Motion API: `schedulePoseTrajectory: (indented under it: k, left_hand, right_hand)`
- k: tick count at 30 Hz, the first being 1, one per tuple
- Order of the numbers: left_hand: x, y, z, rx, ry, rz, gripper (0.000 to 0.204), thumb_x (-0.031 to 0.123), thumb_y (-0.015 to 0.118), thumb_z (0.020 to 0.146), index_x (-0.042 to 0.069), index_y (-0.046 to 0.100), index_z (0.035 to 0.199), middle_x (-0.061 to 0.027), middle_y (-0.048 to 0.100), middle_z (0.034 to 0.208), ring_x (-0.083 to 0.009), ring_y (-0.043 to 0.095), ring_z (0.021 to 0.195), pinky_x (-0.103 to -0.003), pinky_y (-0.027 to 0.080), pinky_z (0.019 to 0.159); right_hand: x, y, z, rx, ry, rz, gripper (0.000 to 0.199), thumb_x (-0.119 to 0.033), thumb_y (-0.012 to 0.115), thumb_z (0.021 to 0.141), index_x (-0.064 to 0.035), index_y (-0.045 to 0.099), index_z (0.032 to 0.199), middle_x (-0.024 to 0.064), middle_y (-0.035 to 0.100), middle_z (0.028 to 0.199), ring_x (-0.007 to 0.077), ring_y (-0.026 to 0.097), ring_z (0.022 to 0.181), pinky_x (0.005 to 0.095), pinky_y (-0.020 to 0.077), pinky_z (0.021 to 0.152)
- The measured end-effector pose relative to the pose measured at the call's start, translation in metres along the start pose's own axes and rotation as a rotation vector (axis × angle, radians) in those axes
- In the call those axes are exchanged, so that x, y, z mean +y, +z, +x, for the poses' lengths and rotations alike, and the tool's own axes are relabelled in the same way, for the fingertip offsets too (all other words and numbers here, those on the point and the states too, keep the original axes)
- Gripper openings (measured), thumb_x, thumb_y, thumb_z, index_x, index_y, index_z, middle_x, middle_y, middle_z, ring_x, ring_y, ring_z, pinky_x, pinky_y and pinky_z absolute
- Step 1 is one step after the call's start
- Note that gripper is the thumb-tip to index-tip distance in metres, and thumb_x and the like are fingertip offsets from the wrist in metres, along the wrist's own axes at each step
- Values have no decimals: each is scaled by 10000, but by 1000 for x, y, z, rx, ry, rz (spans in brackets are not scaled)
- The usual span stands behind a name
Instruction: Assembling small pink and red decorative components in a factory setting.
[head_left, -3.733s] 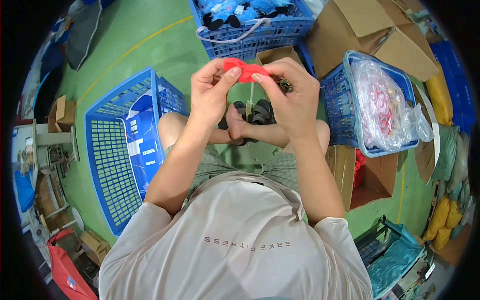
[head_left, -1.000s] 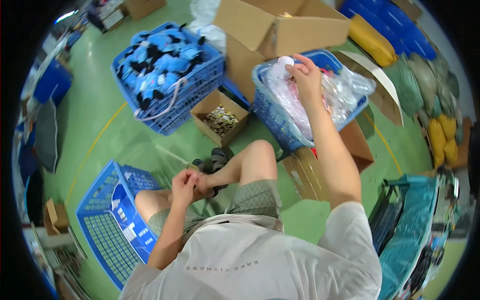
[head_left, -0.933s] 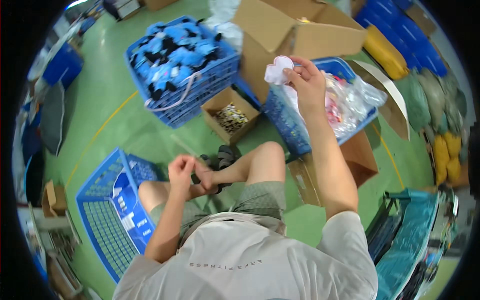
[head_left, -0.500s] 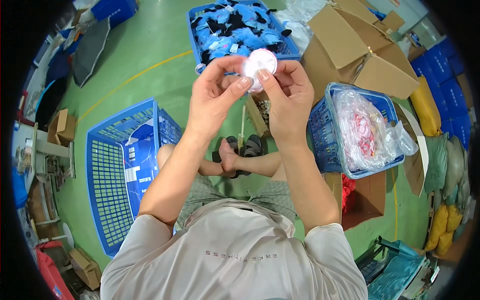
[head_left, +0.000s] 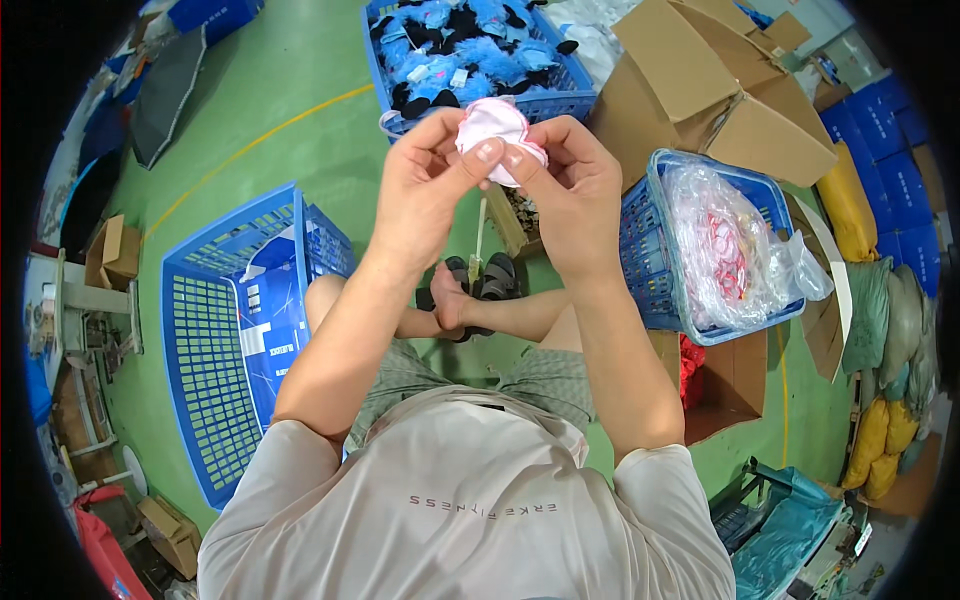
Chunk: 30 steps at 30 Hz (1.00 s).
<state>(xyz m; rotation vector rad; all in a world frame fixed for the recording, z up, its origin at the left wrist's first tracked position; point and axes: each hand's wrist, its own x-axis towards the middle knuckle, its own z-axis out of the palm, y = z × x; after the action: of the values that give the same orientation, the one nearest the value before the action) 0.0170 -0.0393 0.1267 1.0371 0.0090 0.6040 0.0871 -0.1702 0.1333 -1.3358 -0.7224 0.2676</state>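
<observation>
White patch (head_left: 490, 125), held out by the right hand (head_left: 572, 190) alone a second ago, now pinched by it and the left hand (head_left: 420, 190) before the body; far basket (head_left: 565, 106) piled with blue toys (head_left: 490, 60), right basket (head_left: 645, 265) holding clear plastic (head_left: 695, 215).

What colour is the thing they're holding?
The piece is white with a pink edge, best seen in the head view.
</observation>
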Motion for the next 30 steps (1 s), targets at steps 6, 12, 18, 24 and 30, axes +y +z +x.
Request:
schedulePoseTrajectory:
  k: [6, 12, 18, 24, 30]
  left_hand:
    - [-6, -2, -3, -9, -42, -72, 121, -10, 686, 903, -20, 675, 1023, -47, 688, 885, -64, 571, 733, -170, 464, 663]
    - [-5, -11, 1, -18, -13, 26, 86, -15, 667, 908, -4, 664, 993, -15, 645, 892, -68, 563, 756, -179, 473, 668]
    - [-13, -15, -2, -65, 82, 122, 53, -33, 639, 912, -8, 653, 957, -22, 585, 958, -101, 536, 753, -189, 455, 680]
    - [-14, -17, -8, -35, 103, 61, 40, -30, 626, 922, -18, 662, 935, -52, 585, 991, -113, 522, 778, -181, 409, 699]
    - [-15, -31, -14, -109, 166, 120, 97, -52, 604, 921, -14, 663, 987, -91, 582, 1043, -155, 539, 873, -233, 455, 778]
  right_hand:
    - [5, 12, 2, 123, 2, 390, 127, -2, 701, 833, -27, 649, 946, 37, 668, 817, 75, 545, 664, 203, 452, 592]
    - [0, 11, 0, 40, 90, 98, 105, 8, 668, 827, -17, 681, 928, 28, 661, 752, 74, 531, 608, 208, 412, 536]
    - [18, 4, -4, -45, 87, -114, 194, 31, 641, 855, 7, 702, 1038, 36, 661, 797, 76, 549, 626, 181, 426, 545]
    - [18, 14, -11, -13, -33, -238, 124, 38, 656, 828, 3, 688, 941, 29, 629, 770, 90, 496, 596, 216, 381, 535]
    - [17, 23, -12, 24, -412, -440, 118, 45, 682, 787, 11, 657, 896, 38, 591, 745, 123, 442, 571, 248, 344, 525]
